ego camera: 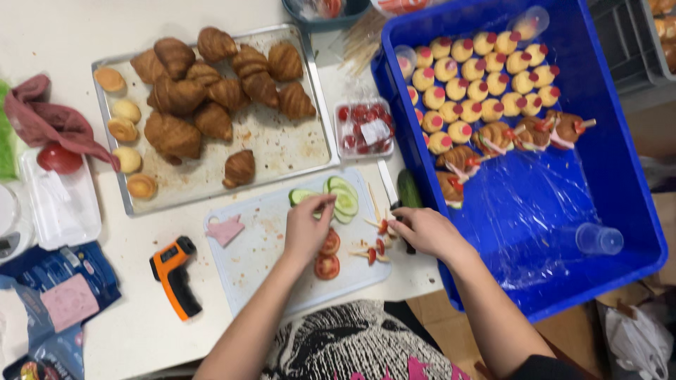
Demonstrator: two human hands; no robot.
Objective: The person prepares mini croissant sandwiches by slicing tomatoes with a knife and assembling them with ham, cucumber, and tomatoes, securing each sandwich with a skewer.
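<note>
On the translucent white plastic cutting board (282,274), left hand (308,230) pinches a thin, wet, floppy pale-green cucumber slice (318,208) by its rim, likely slippery; right hand (426,232), at the board's right edge, clasps a black-handled knife (389,188).

Both my bare forearms reach up from the near edge of the tabletop and draw toward each other. My left hand (308,229) is palm down with the wrist straight, its fingers bunched and curled toward the far edge, fingertips pinched together. My right hand (422,231) lies knuckles up beside it, just apart, fingers folded inward toward the left hand. The right forearm slants off toward the near right corner.
</note>
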